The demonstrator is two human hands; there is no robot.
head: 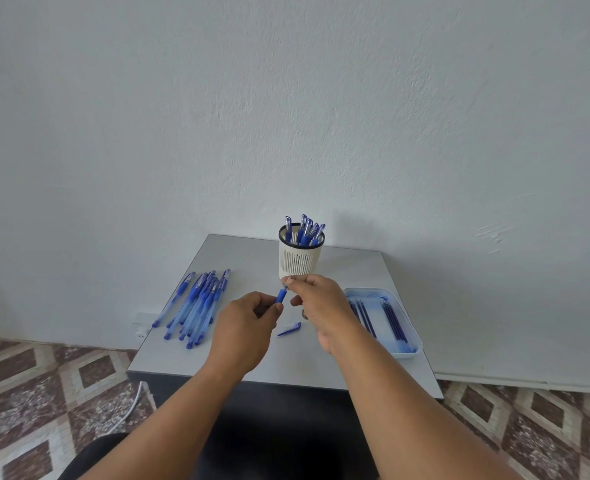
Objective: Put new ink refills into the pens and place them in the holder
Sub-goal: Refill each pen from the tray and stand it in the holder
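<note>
The left hand (248,322) grips the translucent blue plastic pen (281,295) by its barrel, long axis tilted up and away towards the right hand (316,299). The right hand pinches the pen's tip end. The white slotted plastic holder (300,261) stands just beyond, nearer the right hand.

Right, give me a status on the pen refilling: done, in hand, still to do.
Done: several capped pens stand in the holder. In hand: the left hand holds a pen by its blue grip while the right hand pinches its tip end; its cap lies on the table. Left: a pile of pens on the left, and refills in the tray.
</note>
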